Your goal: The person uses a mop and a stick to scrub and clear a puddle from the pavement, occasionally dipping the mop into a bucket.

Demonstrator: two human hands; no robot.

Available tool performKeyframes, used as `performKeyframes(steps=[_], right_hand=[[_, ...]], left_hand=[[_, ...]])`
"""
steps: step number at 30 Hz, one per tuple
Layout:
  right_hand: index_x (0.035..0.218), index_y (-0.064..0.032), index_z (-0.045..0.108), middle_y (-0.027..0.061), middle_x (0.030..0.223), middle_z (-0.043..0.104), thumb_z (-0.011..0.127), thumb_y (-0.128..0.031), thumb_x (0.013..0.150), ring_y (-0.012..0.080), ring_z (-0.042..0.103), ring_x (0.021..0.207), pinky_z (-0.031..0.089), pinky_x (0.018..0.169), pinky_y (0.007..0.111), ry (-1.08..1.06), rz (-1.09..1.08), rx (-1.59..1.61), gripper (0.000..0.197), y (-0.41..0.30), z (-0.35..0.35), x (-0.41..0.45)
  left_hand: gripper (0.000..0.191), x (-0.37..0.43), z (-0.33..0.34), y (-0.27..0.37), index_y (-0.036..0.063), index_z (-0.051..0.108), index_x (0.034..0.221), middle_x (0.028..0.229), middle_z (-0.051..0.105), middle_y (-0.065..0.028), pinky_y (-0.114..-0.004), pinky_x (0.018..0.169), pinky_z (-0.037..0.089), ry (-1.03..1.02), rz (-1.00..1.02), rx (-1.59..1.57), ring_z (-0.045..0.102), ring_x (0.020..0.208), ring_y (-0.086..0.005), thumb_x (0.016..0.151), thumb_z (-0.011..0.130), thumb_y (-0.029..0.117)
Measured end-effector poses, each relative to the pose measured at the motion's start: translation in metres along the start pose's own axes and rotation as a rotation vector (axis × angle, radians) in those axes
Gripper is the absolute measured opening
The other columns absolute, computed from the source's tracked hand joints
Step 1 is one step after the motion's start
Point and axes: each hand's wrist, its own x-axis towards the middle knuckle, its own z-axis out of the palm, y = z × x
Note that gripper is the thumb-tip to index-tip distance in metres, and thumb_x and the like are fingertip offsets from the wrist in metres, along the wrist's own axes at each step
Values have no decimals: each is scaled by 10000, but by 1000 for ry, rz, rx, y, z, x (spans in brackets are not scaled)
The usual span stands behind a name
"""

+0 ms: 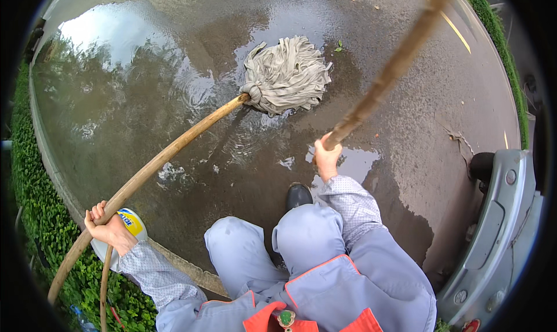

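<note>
My left hand (106, 227), at the lower left, is closed around the wooden handle (174, 147) of a string mop. The grey mop head (289, 75) rests on the wet pavement at the upper middle, its strands fanned out. My right hand (327, 156) grips the near end of a second wooden pole (387, 71), which slants up and out of the picture at the top right; its far end is hidden. A white bucket with a yellow and blue label (132, 223) stands behind my left wrist. Beside it a thinner stick (105, 284) leans downward.
Puddled water (113, 71) covers much of the road at the left. A stone curb (191, 271) and a green hedge (39, 193) run along the left and below. The silver bumper of a vehicle (491, 240) is close on the right. My dark boot (299, 196) stands on wet ground.
</note>
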Motion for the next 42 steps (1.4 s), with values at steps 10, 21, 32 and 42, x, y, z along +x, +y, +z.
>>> performKeyframes(steps=[10,21,32,42], right_hand=[[747,-38,534,19,567,527,629,-24,736,99,500,445,385,408,252,-169,145,59,97,-93,-15,57],[822,31,623,87,614,604,635,-86,637,156,555,451,435,415,299,-310,608,-426,219,38,-30,2],[776,-29,571,51,563,534,644,-40,654,152,527,450,414,412,301,-208,378,-334,142,77,-12,-49],[751,-54,515,-14,551,509,604,-6,795,59,481,445,372,397,224,-138,-61,270,110,-129,27,72]], left_hand=[[279,11,-22,5,125,298,617,580,320,-11,-339,699,392,21,-34,-14,358,564,-159,835,459,57],[291,8,-20,6,129,294,613,574,301,-7,-351,714,401,40,-12,40,347,557,-153,851,452,73],[293,4,-6,-2,125,296,611,578,310,-7,-342,704,401,33,-20,12,354,563,-159,853,450,67],[295,10,-25,5,128,289,614,581,311,-5,-338,690,389,71,-14,7,350,561,-159,845,453,47]])
